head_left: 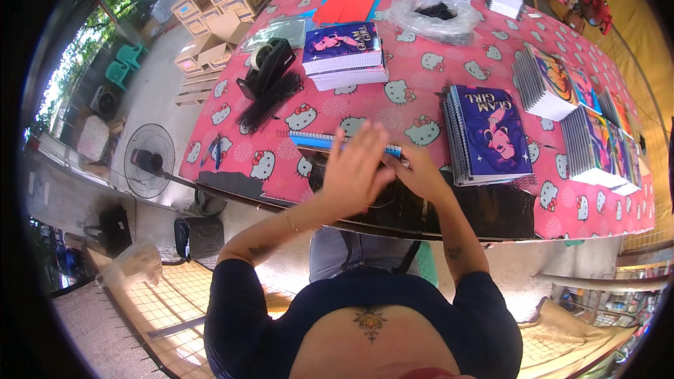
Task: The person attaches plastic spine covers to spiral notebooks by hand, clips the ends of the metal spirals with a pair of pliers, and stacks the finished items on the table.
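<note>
A notebook (pixel 303 140) with a blue cover is held on edge at the table's near side, its coil binding uppermost. The coil sticks out past the notebook's left end. My left hand (pixel 357 168) lies across the top edge with its fingers stretched out, somewhat blurred. Wrapped round the notebook's right end, my right hand (pixel 419 174) grips it, fingers partly hidden. To the right sits a pile of coil-bound purple notebooks (pixel 493 130). Beyond my left hand are a bundle of loose black coils (pixel 270 103) and a black tape dispenser (pixel 267 68).
A stack of purple-covered pages (pixel 344 56) stands mid-table, with red sheets (pixel 346 8) behind it. A clear plastic bag (pixel 432 17) holds black material. More notebook stacks (pixel 551 83) line the right. A standing fan (pixel 149 161) and cartons (pixel 228 0) are on the left.
</note>
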A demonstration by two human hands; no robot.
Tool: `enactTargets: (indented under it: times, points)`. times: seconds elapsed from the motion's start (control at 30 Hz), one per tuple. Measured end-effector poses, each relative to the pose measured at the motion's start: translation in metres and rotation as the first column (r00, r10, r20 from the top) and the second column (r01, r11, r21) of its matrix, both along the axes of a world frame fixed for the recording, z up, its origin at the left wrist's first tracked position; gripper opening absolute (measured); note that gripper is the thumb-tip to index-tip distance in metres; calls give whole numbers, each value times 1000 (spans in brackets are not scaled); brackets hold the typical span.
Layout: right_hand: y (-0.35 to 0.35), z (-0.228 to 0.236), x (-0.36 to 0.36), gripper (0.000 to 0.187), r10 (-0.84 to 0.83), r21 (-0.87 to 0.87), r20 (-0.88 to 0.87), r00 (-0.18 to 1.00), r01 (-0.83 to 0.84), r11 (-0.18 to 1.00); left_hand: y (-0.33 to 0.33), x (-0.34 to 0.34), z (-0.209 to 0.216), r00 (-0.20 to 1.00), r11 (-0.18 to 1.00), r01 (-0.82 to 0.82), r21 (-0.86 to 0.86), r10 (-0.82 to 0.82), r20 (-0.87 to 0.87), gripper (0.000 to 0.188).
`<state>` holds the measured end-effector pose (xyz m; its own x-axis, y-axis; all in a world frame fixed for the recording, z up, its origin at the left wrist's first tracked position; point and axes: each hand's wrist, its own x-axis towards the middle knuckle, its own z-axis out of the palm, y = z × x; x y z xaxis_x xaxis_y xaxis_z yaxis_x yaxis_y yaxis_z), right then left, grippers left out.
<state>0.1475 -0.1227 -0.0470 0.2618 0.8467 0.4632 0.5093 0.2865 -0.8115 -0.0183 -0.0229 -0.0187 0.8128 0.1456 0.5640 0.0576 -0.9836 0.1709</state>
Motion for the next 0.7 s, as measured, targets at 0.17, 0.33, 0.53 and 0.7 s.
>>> enactTargets:
  times: [0.17,0.33,0.53,0.7]
  points:
    - [-21,26,13,24,-26,-101,-225,974,3,995,26,14,24,997,994,40,-104,-33,70,16]
    - [-16,50,28,17,36,-136,-93,995,-48,990,28,18,21,995,991,49,-126,-37,95,14]
    - [1,39,10,11,-179,109,183,967,161,981,16,11,29,997,995,42,-86,-37,65,19]
    - [-17,45,-12,14,-399,136,36,916,391,910,28,14,62,992,992,125,-15,-126,-16,30]
